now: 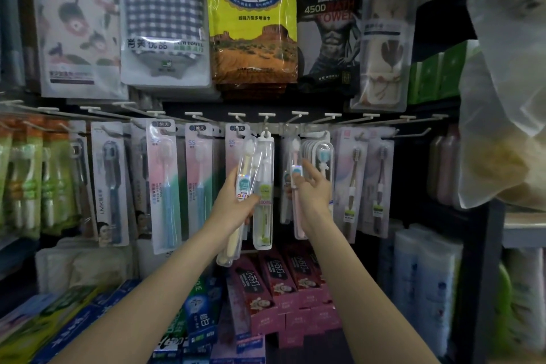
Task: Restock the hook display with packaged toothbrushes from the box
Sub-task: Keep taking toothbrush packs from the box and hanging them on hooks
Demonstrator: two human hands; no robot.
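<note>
My left hand (233, 204) grips a clear packaged toothbrush with a yellow handle (243, 177), tilted, its top near the middle of the hook row. Just right of it a green-handled packaged toothbrush (263, 210) hangs from a white hook (266, 130). My right hand (313, 189) is raised with fingers spread and relaxed, touching a pink packaged toothbrush (295, 183) that hangs from a hook. A stack of clear packs with a blue-headed brush (323, 156) hangs right of that. The box is out of view.
A row of white hooks (298, 115) spans the display, several of them bare. Carded toothbrushes (164, 186) hang at left, more at right (351, 186). Bath towel packs (252, 18) hang above. Toothpaste boxes (277, 284) fill the shelf below. A plastic bag (502, 97) bulges at right.
</note>
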